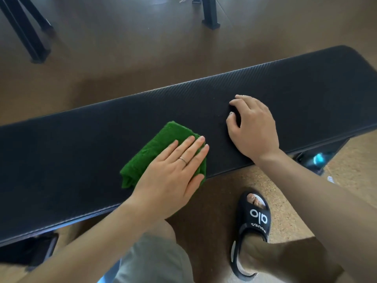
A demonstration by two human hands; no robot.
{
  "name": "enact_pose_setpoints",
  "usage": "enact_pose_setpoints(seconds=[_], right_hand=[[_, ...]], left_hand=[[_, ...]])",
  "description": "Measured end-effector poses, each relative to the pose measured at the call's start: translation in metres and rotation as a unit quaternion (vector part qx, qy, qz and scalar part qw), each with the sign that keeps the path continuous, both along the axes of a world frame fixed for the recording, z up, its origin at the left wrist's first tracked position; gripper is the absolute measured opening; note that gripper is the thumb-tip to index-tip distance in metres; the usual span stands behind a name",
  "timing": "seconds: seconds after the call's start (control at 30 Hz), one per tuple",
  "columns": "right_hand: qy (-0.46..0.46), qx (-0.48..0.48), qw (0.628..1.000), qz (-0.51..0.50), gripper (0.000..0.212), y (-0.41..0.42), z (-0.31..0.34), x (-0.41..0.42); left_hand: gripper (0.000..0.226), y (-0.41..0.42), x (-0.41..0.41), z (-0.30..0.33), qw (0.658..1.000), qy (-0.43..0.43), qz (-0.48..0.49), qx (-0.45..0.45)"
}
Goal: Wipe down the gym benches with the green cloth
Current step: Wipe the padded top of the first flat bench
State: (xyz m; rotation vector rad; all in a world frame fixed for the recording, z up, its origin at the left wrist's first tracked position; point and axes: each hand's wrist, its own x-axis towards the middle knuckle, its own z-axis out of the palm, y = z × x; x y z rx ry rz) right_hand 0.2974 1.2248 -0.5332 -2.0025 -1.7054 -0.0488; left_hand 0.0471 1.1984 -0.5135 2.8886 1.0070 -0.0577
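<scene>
The brown floor [122, 48] spreads out beyond my hands, turning to a speckled cork-like surface nearer my feet. Across it, under both my hands, runs the long black padded bench [81, 144], its textured top slanting from lower left up to the far right. Past the bench, well beyond my left hand, stand black metal legs [26, 35] of some other gym frame, and another black post [210, 15] stands well beyond my right hand. My left hand [173, 176] lies flat with fingers straight and together, pressing down on the folded green cloth [161, 148], which sits on the bench top near its close edge and sticks out past my fingertips and to their left. My right hand [253, 127] rests on the bare bench just to the right of the cloth, apart from it, fingers curled with the tips touching the padding and nothing in its grip. Below my right wrist, on the floor, is my foot in a black slide sandal [253, 225] with white lettering. A thin ring [183, 159] sits on a finger of my left hand.
</scene>
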Motion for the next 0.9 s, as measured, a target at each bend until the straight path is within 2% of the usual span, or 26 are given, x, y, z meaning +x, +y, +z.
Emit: enact_pose_setpoints(seconds=[0.07, 0.17, 0.23, 0.33, 0.43, 0.5, 0.6, 0.73, 0.9], right_hand=[[-0.002, 0.001, 1.000, -0.004, 0.033, 0.003, 0.000, -0.001], [-0.006, 0.010, 1.000, -0.009, 0.032, 0.008, 0.000, -0.002], [-0.007, 0.022, 1.000, -0.012, 0.030, 0.005, 0.001, -0.002], [0.002, 0.025, 1.000, -0.017, 0.030, -0.001, 0.003, -0.002], [0.011, 0.017, 1.000, -0.020, 0.030, -0.001, 0.007, -0.004], [0.014, 0.016, 1.000, -0.023, 0.030, -0.002, 0.008, -0.005], [0.021, 0.006, 0.999, -0.023, 0.031, -0.003, 0.010, -0.006], [0.031, -0.004, 0.999, -0.022, 0.033, -0.005, 0.013, -0.007], [0.011, 0.002, 1.000, -0.010, 0.035, -0.001, 0.008, -0.006]], left_hand=[[0.059, 0.016, 0.008, 0.000, 1.000, -0.013, 0.012, -0.002], [0.058, 0.055, 0.047, -0.001, 0.996, -0.038, 0.081, -0.006], [0.059, 0.070, 0.073, -0.003, 0.992, -0.008, 0.124, -0.015], [0.064, 0.058, 0.085, -0.005, 0.992, 0.007, 0.122, -0.007], [0.073, 0.019, 0.051, -0.004, 0.997, -0.020, 0.066, 0.035], [0.081, 0.001, 0.022, -0.008, 0.998, 0.000, 0.029, 0.064], [0.085, -0.005, -0.019, -0.012, 0.992, 0.024, 0.051, 0.114], [0.086, -0.003, -0.079, -0.011, 0.990, 0.031, 0.055, 0.123], [0.086, -0.002, -0.074, -0.015, 0.988, 0.063, 0.044, 0.137]])
